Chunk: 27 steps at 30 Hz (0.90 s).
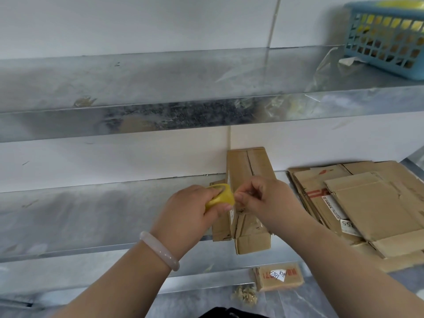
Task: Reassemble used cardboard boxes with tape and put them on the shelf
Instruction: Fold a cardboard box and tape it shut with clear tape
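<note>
White wall panels backed two metal shelves. On the upper shelf [160, 76], at the far right, stood a blue basket [364, 9] with latticed walls. Yellow things [387, 21] filled it nearly to the rim, though what they were could not be told. Crumpled clear film [325, 70] lay just left of the basket.

On the lower shelf [91, 214] a long cardboard box [250, 166] lay with its far end against the wall and its near end jutting over the shelf's near edge. Its flaps showed a dark open seam.

Both hands hovered above the middle of that box. The left hand [190, 207], with a pale bracelet [159, 250] on its wrist, had its grip wrapped round a yellow tape roll [221, 196]. The right hand [263, 198] had a narrow grip, thumb and forefinger pinching at the roll's right edge. Whether a loose tape end sat between them could not be told.

To the right of the box, near it, lay a stack of flattened cardboard [367, 203]. Below, on the floor, a small labelled box [278, 276] sat beside some scraps [244, 294].
</note>
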Motion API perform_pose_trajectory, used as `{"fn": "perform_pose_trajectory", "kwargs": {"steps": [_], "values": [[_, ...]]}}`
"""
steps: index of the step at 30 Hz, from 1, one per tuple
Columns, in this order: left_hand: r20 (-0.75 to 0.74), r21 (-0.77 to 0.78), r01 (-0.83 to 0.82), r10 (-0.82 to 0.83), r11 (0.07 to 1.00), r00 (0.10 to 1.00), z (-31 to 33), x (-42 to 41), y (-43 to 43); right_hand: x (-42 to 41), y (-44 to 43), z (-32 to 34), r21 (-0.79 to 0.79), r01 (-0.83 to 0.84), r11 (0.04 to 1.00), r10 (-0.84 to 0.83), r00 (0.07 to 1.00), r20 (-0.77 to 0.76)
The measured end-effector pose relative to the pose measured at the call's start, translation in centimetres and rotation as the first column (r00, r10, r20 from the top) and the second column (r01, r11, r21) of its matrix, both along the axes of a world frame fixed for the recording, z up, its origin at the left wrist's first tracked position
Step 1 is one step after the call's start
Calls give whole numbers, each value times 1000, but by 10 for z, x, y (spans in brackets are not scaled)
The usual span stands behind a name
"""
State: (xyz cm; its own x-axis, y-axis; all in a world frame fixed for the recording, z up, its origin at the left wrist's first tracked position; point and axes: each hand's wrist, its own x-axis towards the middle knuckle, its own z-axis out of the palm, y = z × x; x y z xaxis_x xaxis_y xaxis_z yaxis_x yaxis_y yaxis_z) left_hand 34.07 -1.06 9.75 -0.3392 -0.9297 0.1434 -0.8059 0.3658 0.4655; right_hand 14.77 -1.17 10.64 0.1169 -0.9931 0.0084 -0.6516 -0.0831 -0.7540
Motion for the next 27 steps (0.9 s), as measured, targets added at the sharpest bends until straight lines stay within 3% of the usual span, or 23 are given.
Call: {"fn": "perform_pose_trajectory", "kwargs": {"steps": [6, 9, 12, 16, 19, 23, 27], "values": [[131, 44, -113, 107, 993, 986, 5, 1, -6, -6, 6, 10, -29, -52, 998, 53, 998, 28], [-120, 223, -64, 92, 973, 988, 5, 1, -5, -10, 6, 10, -43, -41, 998, 42, 999, 16], [-412, 376, 112, 57, 920, 909, 3, 6, -9, -21, 2, 12, -69, 19, 997, -15, 998, 57], [-514, 357, 231, -16, 905, 858, 1, 21, -13, -36, 1, 22, -52, 51, 997, -45, 992, 116], [-452, 331, 220, -51, 918, 891, -1, 23, -13, -42, 5, 22, -24, 57, 998, -53, 992, 118], [-197, 226, 88, -43, 970, 979, -6, 18, -16, -50, 5, 20, 5, 84, 996, -84, 990, 113], [-14, 138, 39, -37, 990, 999, -6, 12, -16, -56, 4, 19, 19, 91, 996, -93, 984, 149]]}}
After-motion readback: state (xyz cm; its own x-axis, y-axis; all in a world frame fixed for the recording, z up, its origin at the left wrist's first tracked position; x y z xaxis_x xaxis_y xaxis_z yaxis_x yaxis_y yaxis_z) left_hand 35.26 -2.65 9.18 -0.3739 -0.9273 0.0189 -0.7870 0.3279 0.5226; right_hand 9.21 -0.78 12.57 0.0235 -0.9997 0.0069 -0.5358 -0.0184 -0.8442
